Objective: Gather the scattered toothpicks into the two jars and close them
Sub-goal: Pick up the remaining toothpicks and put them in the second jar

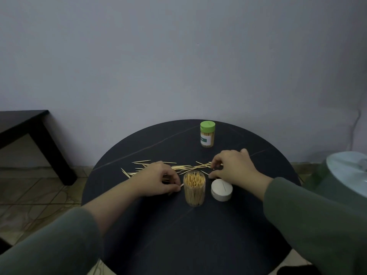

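Round black table fills lower centre of frame. Left hand, fingers curled, pinches toothpicks just left of the open clear jar. Right hand, fingers bent down, picks at the scattered toothpicks strewn mid-frame behind the jar. Green-lidded jar stands closed above; white lid lies right of the open jar. We judge the picks light, stiff, sharp-tipped: pinch in small bundles at mid-length.

Jar label txt unreadable
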A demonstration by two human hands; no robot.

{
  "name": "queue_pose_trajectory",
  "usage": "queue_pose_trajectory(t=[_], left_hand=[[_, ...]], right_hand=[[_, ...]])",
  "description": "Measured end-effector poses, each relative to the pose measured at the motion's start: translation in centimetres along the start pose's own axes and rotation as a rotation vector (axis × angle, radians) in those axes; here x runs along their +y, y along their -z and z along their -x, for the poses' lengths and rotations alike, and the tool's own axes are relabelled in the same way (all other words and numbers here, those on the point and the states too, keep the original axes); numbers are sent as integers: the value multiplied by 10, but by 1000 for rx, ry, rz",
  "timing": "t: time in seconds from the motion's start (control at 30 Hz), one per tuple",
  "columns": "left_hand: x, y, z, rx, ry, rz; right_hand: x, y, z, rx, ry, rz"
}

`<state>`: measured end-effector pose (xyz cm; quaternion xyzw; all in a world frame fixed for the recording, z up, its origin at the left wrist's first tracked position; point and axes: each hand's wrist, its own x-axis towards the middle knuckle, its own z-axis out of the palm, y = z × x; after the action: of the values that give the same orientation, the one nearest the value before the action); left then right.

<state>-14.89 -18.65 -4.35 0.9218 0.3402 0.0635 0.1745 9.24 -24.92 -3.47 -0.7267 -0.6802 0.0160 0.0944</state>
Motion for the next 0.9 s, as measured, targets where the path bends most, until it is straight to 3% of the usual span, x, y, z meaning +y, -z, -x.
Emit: queue_pose_trajectory(t=[0.23,0.4,0.9], left_hand=[[-4,3,-15,77,165,-168],[-4,-1,-29,64,279,-195],[9,-1,-44,92,185,-273]], right_hand=[[14,-4,-17,3,-101,-10],[21,-7,-26,-84,-142,7],[9,-13,-20,-16,143,156]])
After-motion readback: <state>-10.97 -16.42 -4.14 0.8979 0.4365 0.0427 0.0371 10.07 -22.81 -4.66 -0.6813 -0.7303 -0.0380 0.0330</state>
